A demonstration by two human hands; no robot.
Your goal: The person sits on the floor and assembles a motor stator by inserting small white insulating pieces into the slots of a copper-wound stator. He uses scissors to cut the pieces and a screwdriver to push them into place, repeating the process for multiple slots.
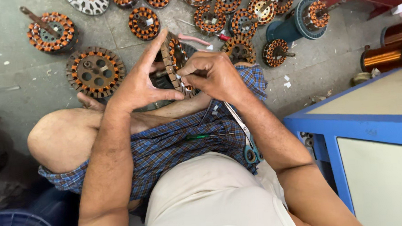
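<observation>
The grey concrete floor (23, 89) fills the upper half of the view, strewn with round copper-wound motor stators (95, 71) lying flat. At the right stands a blue-framed machine cabinet with cream panels (369, 128), and above it lie two spools of bare copper wire (386, 56). The person sits cross-legged in a blue checked cloth (175, 145) and a cream undershirt (209, 198).

Held up on edge over the lap is one more round stator with orange copper coils (171, 55). The left hand (136, 86) cradles it, fingers spread wide with the thumb under the rim and the forefinger stretched up along its top edge. The right hand (213, 74) is closed in a narrow pinch against the rim, nipping what looks like a small white slip at one slot.

To do this well, I judge the left hand should hold the stator firm and steady while the right works squarely at the one slot, without scraping the neighbouring windings.

A pair of blue-handled scissors (247, 145) rests on the lap just below the right forearm, and a thin green-handled tool (202, 136) lies across the cloth.

The stator's far face is hidden by the hands, the pinched piece is too small to make out surely, and several floor stators are cut off at the top.
</observation>
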